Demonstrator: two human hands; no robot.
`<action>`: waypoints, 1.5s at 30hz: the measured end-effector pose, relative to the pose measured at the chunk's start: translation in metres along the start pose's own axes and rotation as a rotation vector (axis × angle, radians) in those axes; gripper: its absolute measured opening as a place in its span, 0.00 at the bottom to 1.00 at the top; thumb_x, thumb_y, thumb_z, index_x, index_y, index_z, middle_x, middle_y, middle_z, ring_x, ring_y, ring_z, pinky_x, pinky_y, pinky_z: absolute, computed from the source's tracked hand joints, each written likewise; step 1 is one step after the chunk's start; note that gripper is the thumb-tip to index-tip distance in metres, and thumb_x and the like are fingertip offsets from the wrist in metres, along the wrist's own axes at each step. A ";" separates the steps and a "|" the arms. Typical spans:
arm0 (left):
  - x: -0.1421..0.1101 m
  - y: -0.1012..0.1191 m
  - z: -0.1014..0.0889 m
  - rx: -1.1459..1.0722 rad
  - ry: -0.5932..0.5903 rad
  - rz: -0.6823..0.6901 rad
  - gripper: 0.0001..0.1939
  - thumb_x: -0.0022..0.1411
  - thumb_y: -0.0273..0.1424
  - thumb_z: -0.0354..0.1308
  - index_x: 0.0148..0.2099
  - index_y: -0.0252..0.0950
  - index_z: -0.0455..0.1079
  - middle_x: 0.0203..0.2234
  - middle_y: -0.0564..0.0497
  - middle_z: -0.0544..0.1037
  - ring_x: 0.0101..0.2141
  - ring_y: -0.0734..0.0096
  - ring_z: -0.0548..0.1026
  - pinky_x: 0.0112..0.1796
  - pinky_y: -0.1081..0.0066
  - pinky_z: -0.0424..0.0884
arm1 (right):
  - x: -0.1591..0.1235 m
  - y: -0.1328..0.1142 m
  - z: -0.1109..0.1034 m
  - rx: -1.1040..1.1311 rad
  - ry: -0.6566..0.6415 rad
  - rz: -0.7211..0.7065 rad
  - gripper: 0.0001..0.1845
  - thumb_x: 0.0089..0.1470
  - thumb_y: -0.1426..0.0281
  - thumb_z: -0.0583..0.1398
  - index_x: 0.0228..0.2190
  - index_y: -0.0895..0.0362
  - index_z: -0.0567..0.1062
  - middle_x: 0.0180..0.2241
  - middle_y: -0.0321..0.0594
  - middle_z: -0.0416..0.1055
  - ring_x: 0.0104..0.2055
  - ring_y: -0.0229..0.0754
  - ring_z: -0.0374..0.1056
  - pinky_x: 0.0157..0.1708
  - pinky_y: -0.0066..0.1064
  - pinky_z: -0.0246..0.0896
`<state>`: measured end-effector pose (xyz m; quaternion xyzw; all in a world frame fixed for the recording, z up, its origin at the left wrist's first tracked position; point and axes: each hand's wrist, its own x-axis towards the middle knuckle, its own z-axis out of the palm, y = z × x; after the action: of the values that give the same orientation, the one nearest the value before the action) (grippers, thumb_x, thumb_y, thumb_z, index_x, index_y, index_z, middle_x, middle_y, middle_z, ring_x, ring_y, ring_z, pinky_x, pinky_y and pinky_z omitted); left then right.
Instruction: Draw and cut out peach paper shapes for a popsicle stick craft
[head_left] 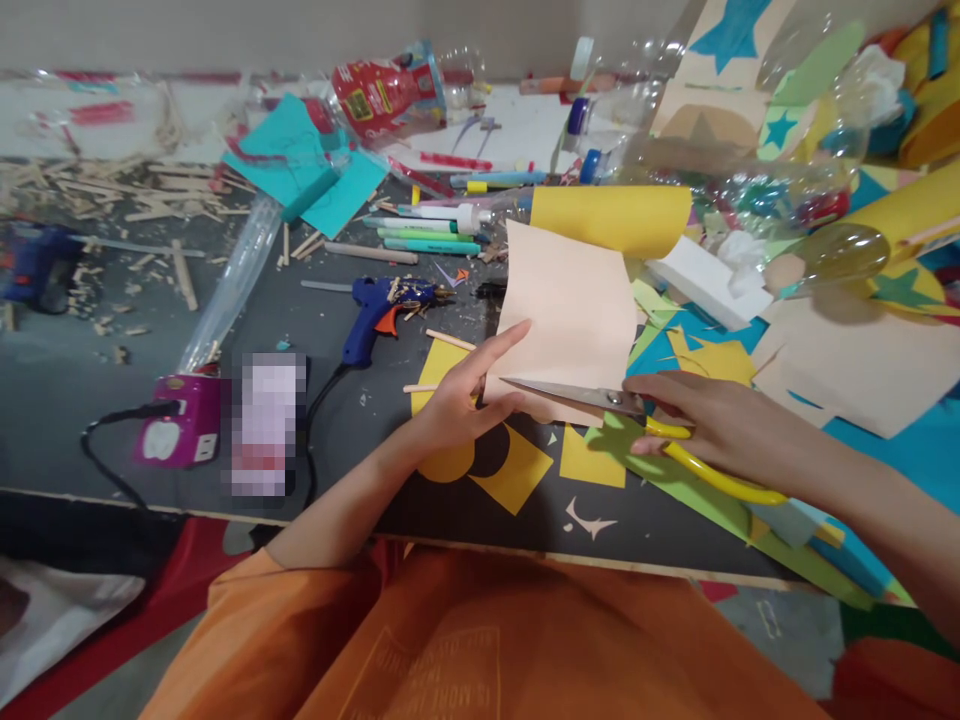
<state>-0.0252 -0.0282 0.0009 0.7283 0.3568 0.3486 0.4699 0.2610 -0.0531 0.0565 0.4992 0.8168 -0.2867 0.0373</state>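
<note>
My left hand [472, 395] pinches the lower left edge of a peach sheet of paper [570, 310], thumb below and fingers along its face. Yellow-handled scissors [600, 396] are in my right hand [697, 420], whose fingers wrap the handles. Their blades lie across the lower part of the sheet, pointing left toward my left thumb. Whether the blades are cutting through it I cannot tell. Beneath the hands are yellow paper pieces [517, 470], a yellow square [592, 458] and a small peach scrap [590, 520].
A blue glue gun [375, 305] lies left of the sheet, its cord trailing forward. Further left are a purple power socket [176, 420] and a blurred rectangle [264, 425]. Markers [427, 235], a yellow roll [611, 220] and plastic bottles [675, 170] crowd the back; paper offcuts [840, 350] cover the right.
</note>
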 end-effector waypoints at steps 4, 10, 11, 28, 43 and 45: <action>0.001 0.001 0.000 0.000 0.007 0.005 0.30 0.64 0.41 0.58 0.66 0.45 0.58 0.64 0.46 0.64 0.62 0.54 0.64 0.61 0.53 0.63 | 0.000 -0.001 -0.002 0.034 -0.012 0.006 0.47 0.53 0.35 0.42 0.49 0.57 0.75 0.36 0.52 0.78 0.33 0.52 0.74 0.27 0.37 0.66; 0.000 -0.003 0.001 -0.012 -0.016 0.042 0.32 0.64 0.43 0.58 0.67 0.42 0.58 0.64 0.43 0.65 0.63 0.56 0.64 0.61 0.57 0.63 | 0.001 -0.003 -0.003 0.027 -0.010 0.008 0.46 0.53 0.35 0.42 0.48 0.57 0.75 0.40 0.54 0.78 0.37 0.55 0.75 0.29 0.40 0.67; 0.000 -0.003 0.001 -0.013 -0.020 0.042 0.32 0.64 0.43 0.58 0.67 0.41 0.58 0.64 0.43 0.65 0.63 0.56 0.64 0.61 0.58 0.63 | 0.001 -0.003 -0.002 0.026 -0.008 0.005 0.46 0.53 0.35 0.42 0.49 0.56 0.75 0.40 0.53 0.78 0.36 0.55 0.75 0.29 0.40 0.67; 0.002 -0.001 0.002 -0.035 -0.004 0.011 0.31 0.63 0.43 0.59 0.66 0.44 0.59 0.63 0.46 0.65 0.62 0.52 0.65 0.61 0.50 0.64 | 0.006 -0.007 -0.003 0.014 0.008 -0.040 0.47 0.53 0.35 0.41 0.48 0.58 0.76 0.36 0.52 0.79 0.31 0.51 0.73 0.25 0.37 0.64; 0.003 -0.006 0.000 0.036 -0.099 0.048 0.33 0.65 0.44 0.56 0.68 0.42 0.55 0.65 0.43 0.63 0.64 0.57 0.61 0.62 0.60 0.61 | 0.003 -0.007 -0.002 -0.045 -0.015 -0.033 0.46 0.54 0.35 0.38 0.47 0.55 0.76 0.31 0.49 0.77 0.27 0.49 0.71 0.22 0.35 0.60; 0.003 -0.006 -0.002 0.060 -0.102 0.045 0.34 0.65 0.44 0.55 0.69 0.42 0.54 0.65 0.43 0.62 0.64 0.57 0.61 0.62 0.59 0.60 | -0.003 -0.005 -0.001 -0.065 0.020 -0.020 0.46 0.54 0.35 0.39 0.46 0.55 0.76 0.35 0.52 0.77 0.32 0.53 0.74 0.25 0.37 0.64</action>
<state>-0.0265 -0.0228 -0.0039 0.7668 0.3262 0.3108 0.4573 0.2591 -0.0570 0.0601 0.4923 0.8311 -0.2553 0.0424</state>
